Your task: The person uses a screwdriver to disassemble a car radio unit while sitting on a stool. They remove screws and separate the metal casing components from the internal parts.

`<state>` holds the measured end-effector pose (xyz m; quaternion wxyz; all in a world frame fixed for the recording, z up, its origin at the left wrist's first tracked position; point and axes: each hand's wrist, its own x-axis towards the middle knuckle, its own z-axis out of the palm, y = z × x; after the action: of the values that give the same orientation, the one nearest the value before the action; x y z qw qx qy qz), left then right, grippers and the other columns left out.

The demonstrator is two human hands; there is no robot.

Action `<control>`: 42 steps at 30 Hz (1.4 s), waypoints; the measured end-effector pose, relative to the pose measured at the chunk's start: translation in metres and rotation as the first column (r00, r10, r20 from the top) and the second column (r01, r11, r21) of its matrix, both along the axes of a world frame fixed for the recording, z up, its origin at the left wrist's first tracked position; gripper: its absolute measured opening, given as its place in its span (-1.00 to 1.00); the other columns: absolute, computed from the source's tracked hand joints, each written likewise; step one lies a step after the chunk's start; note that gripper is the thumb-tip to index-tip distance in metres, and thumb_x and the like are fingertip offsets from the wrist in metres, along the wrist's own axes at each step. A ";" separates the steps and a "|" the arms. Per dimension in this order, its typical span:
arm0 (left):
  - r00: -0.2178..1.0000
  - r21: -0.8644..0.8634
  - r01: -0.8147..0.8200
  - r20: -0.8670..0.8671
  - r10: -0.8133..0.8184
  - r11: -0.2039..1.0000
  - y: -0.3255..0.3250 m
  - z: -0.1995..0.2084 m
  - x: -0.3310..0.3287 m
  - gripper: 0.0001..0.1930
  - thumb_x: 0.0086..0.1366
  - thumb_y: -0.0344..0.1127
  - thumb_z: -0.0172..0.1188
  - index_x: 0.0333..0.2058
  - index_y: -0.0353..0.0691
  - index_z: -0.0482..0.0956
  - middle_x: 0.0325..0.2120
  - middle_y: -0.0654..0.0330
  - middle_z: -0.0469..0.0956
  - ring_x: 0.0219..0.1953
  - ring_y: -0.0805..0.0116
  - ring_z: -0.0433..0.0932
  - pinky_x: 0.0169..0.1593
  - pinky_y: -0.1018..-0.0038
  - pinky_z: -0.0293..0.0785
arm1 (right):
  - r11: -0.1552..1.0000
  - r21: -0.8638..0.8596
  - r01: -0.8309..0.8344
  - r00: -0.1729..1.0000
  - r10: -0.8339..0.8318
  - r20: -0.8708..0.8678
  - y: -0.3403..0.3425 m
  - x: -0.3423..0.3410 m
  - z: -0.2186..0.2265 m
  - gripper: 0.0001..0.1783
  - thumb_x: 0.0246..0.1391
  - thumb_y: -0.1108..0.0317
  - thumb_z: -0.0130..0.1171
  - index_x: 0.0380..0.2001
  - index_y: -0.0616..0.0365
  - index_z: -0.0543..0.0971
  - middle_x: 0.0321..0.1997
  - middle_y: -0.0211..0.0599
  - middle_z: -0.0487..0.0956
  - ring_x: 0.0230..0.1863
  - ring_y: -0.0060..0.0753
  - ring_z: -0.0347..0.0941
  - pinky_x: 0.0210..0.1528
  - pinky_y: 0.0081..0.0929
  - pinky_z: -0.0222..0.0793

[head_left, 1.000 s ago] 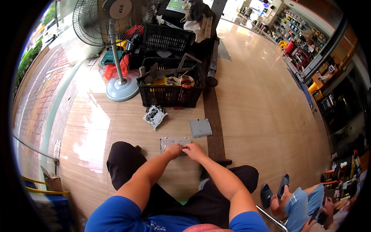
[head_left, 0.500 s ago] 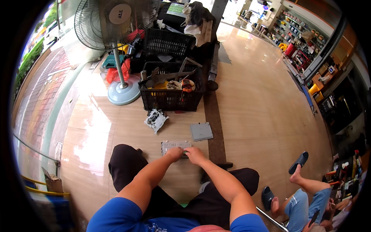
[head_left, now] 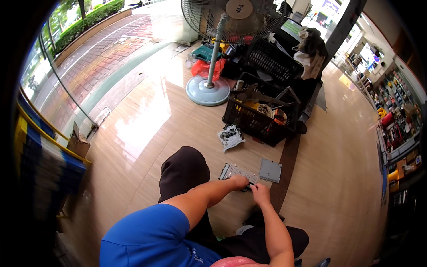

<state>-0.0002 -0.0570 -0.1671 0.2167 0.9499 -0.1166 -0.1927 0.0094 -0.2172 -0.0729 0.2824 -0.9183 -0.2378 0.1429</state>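
A flat, perforated silvery metal case [head_left: 241, 172] lies on the tiled floor in front of my knees. My left hand [head_left: 240, 181] is closed on its near edge, fingers curled. At the case's near right corner, my right hand [head_left: 260, 194] is pinched close beside the left; whatever its fingertips hold is too small and hidden to name. A flat grey metal panel [head_left: 270, 170] rests just right of the case, separate from it. Beyond them sits a white plastic frame with dark parts [head_left: 231, 138].
A black crate [head_left: 249, 116] of tools and coils stands ahead, with another crate [head_left: 273, 60] behind. Left of it is a standing fan [head_left: 208, 90] by a red bag [head_left: 205, 69]. A blue and yellow rack [head_left: 55, 153] stands at far left. Shelves of goods [head_left: 396, 98] line the right.
The view has turned left, so the fan, crate and case appear farther right and tilted. Both hands stay at the case's near edge. The seated person at lower right has mostly left the view.
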 end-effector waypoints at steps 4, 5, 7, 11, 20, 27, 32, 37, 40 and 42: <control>0.999 0.000 0.028 0.027 -0.028 1.000 -0.002 -0.001 0.002 -0.76 0.19 -0.30 0.05 -0.22 -0.22 0.60 -0.19 0.00 0.58 -0.14 0.08 0.58 -0.11 0.25 0.49 | 1.000 -0.009 -0.014 1.000 0.014 0.022 0.000 0.003 -0.003 -0.74 0.01 0.20 0.16 -0.34 0.18 0.59 -0.46 -0.04 0.57 -0.37 -0.01 0.52 -0.31 -0.25 0.40; 0.999 -0.005 0.038 0.036 -0.037 0.999 -0.002 -0.003 0.002 -0.75 0.19 -0.28 0.06 -0.22 -0.22 0.60 -0.19 0.01 0.58 -0.15 0.08 0.58 -0.11 0.25 0.49 | 1.000 0.014 -0.027 0.999 0.026 0.040 0.000 0.003 -0.003 -0.75 0.01 0.23 0.16 -0.34 0.18 0.59 -0.44 -0.03 0.57 -0.36 -0.01 0.52 -0.29 -0.25 0.41; 0.998 -0.010 0.043 0.044 -0.043 0.999 -0.003 -0.003 0.003 -0.75 0.18 -0.27 0.06 -0.23 -0.22 0.60 -0.19 0.02 0.58 -0.16 0.09 0.58 -0.11 0.26 0.49 | 0.998 0.045 -0.053 0.997 0.050 0.061 -0.002 0.003 -0.005 -0.77 0.00 0.26 0.16 -0.32 0.18 0.59 -0.41 -0.02 0.58 -0.33 -0.01 0.53 -0.27 -0.27 0.41; 0.999 -0.002 0.026 0.021 -0.026 1.000 -0.003 -0.012 0.008 -0.75 0.18 -0.26 0.06 -0.24 -0.22 0.61 -0.20 0.03 0.59 -0.16 0.08 0.58 -0.11 0.25 0.49 | 0.981 0.130 -0.145 0.988 0.137 0.074 -0.003 0.006 -0.010 -0.77 -0.02 0.34 0.18 -0.25 0.17 0.59 -0.33 -0.02 0.59 -0.29 -0.09 0.55 -0.23 -0.34 0.42; 0.997 0.005 0.080 0.016 -0.080 0.997 -0.004 -0.003 0.008 -0.77 0.17 -0.29 0.06 -0.24 -0.20 0.62 -0.22 0.04 0.60 -0.15 0.09 0.58 -0.11 0.25 0.49 | 0.977 0.203 -0.063 0.997 0.072 -0.034 -0.002 0.002 -0.015 -0.77 0.01 0.29 0.19 -0.28 0.18 0.61 -0.43 -0.12 0.61 -0.41 -0.33 0.55 -0.29 -0.45 0.41; 0.991 0.017 0.115 0.067 -0.116 0.993 -0.008 0.009 0.006 -0.77 0.20 -0.32 -0.01 -0.25 -0.22 0.58 -0.27 0.01 0.59 -0.20 0.06 0.59 -0.15 0.23 0.50 | 0.999 -0.034 -0.018 1.000 0.019 0.007 -0.009 0.001 0.003 -0.71 0.01 0.19 0.18 -0.35 0.22 0.59 -0.41 0.02 0.57 -0.36 0.02 0.52 -0.29 -0.27 0.42; 1.000 -0.003 0.019 0.011 -0.019 1.000 0.000 0.007 -0.001 -0.76 0.19 -0.28 0.02 -0.24 -0.23 0.58 -0.21 -0.03 0.57 -0.16 0.04 0.57 -0.12 0.21 0.49 | 0.991 0.021 -0.131 0.985 0.128 0.115 -0.003 -0.002 -0.002 -0.72 0.04 0.27 0.11 -0.19 0.15 0.56 -0.26 0.00 0.57 -0.18 0.09 0.48 -0.13 -0.19 0.40; 1.000 -0.005 0.009 0.029 -0.009 1.000 0.001 0.012 0.000 -0.75 0.21 -0.33 -0.03 -0.19 -0.27 0.53 -0.16 -0.08 0.53 -0.16 0.03 0.56 -0.11 0.20 0.50 | 0.983 0.127 -0.132 0.990 0.125 0.065 -0.003 -0.001 -0.009 -0.72 0.06 0.33 0.07 -0.16 0.17 0.56 -0.21 -0.04 0.58 -0.15 0.06 0.48 -0.09 -0.24 0.40; 0.996 0.002 0.060 0.059 -0.060 0.998 0.003 0.009 0.001 -0.75 0.22 -0.34 -0.04 -0.18 -0.28 0.52 -0.17 -0.09 0.53 -0.16 0.01 0.56 -0.11 0.21 0.49 | 0.973 0.222 -0.054 0.995 0.070 -0.066 0.000 -0.002 -0.003 -0.73 0.06 0.32 0.08 -0.19 0.18 0.57 -0.22 -0.03 0.58 -0.16 0.03 0.49 -0.10 -0.27 0.40; 0.991 0.013 0.122 0.048 -0.122 0.992 -0.003 0.016 0.004 -0.73 0.23 -0.33 -0.05 -0.16 -0.29 0.50 -0.17 -0.09 0.52 -0.15 0.01 0.55 -0.10 0.22 0.50 | 0.971 0.237 -0.012 0.999 0.023 -0.042 -0.007 0.001 -0.011 -0.74 0.07 0.29 0.09 -0.23 0.20 0.59 -0.25 -0.02 0.59 -0.18 0.01 0.50 -0.12 -0.29 0.40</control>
<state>0.0037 -0.0602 -0.1511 0.1967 0.9465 -0.1788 -0.1829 0.0105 -0.2246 -0.0835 0.3940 -0.8725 -0.2550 0.1362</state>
